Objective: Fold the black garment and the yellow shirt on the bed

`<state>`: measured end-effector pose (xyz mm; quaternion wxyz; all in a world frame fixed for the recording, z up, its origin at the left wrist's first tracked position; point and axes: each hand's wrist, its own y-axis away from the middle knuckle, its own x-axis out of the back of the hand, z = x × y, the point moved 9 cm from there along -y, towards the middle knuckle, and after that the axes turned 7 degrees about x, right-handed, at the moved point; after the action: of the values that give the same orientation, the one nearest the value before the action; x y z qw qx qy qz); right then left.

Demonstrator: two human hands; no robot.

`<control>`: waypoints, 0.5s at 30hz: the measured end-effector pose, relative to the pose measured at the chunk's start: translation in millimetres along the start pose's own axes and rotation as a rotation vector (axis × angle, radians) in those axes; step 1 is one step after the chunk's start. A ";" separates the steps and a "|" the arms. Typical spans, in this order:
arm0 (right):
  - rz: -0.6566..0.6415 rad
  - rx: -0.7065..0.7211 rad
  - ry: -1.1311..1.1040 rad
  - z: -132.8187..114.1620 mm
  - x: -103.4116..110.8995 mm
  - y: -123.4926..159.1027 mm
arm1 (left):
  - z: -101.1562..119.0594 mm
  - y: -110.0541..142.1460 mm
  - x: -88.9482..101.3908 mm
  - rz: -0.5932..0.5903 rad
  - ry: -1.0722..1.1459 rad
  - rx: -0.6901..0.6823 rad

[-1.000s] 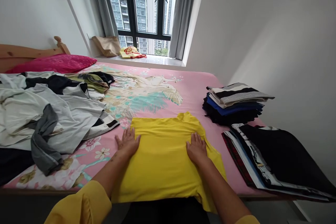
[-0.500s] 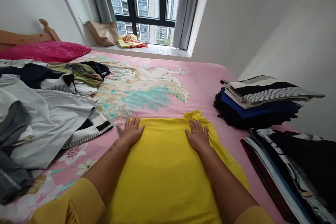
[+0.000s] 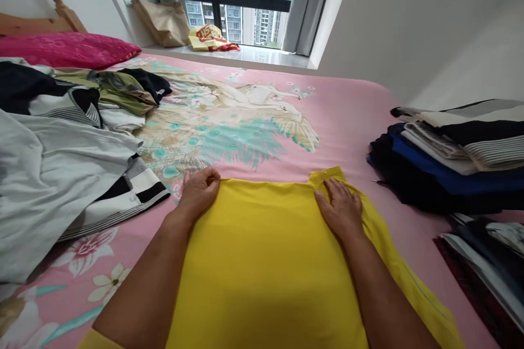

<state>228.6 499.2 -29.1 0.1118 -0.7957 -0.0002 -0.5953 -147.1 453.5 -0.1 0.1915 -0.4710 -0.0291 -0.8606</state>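
A yellow shirt [image 3: 266, 245] lies spread on the bed in front of me, its far edge nearly straight and a small collar-like strip sticking up at the far right corner. My left hand [image 3: 200, 190] is closed on the far left corner of the shirt, fingers curled around the cloth. At the far right corner my right hand [image 3: 341, 208] rests flat on the fabric just below the strip, with its fingers stretched out. Loose yellow cloth runs along the outer side of my right forearm. The shirt's near end passes out of the picture.
Loose clothes, among them a light grey garment [image 3: 69, 158], are heaped on the left. Folded clothes [image 3: 446, 169] stand stacked at the right, above another folded pile [image 3: 483, 262]. A magenta pillow [image 3: 69, 49] lies far left. A paper bag [image 3: 166, 22] sits on the windowsill [image 3: 262, 55].
My left hand went from lying flat to closing on the shirt's corner. My right hand stays on the far right corner. The view has tilted down and shifted left.
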 end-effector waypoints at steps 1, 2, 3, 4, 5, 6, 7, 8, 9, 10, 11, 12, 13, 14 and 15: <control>0.023 0.014 -0.017 0.8 1.5 -0.2 | -0.2 -0.6 1.0 0.009 0.019 0.001; 0.048 0.028 -0.034 1.0 3.8 -0.2 | -0.6 -0.9 2.2 0.024 0.030 0.005; 0.087 0.043 -0.055 0.4 8.1 0.2 | -1.2 -1.0 3.3 0.040 0.035 0.012; 0.148 0.063 -0.087 -1.3 15.4 1.5 | -1.8 -1.0 3.9 0.051 0.034 0.020; 0.231 0.091 -0.131 -4.4 25.3 3.8 | -2.3 -0.9 3.8 0.053 0.033 0.027; 0.325 0.130 -0.185 -8.9 36.9 7.3 | -2.6 -0.8 3.4 0.050 0.032 0.034; 0.416 0.181 -0.241 -14.8 48.4 11.8 | -2.7 -0.7 3.2 0.045 0.033 0.041; 0.483 0.239 -0.291 -21.8 57.8 16.2 | -2.8 -0.7 3.5 0.041 0.032 0.050; 0.511 0.296 -0.330 -29.1 63.4 19.0 | -3.1 -0.6 4.2 0.037 0.023 0.063; 0.499 0.335 -0.356 -35.2 64.8 19.7 | -4.2 -0.7 5.6 0.036 0.002 0.086; 0.458 0.341 -0.373 -38.5 62.3 18.0 | -6.2 -0.9 7.5 0.035 -0.030 0.118; 0.400 0.309 -0.386 -37.7 56.7 14.3 | -9.2 -1.1 9.5 0.033 -0.067 0.159; 0.337 0.243 -0.399 -32.7 48.9 9.8 | -12.6 -1.4 11.0 0.023 -0.102 0.203; 0.278 0.158 -0.414 -24.8 40.4 5.3 | -15.8 -1.6 11.9 0.006 -0.127 0.240; 0.227 0.074 -0.432 -15.9 32.1 1.6 | -18.5 -1.9 12.1 -0.016 -0.138 0.269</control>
<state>223.1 490.6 5.2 0.2045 -0.8948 0.0434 -0.3945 -168.5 447.3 -0.2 0.2434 -0.4988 -0.1609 -0.8162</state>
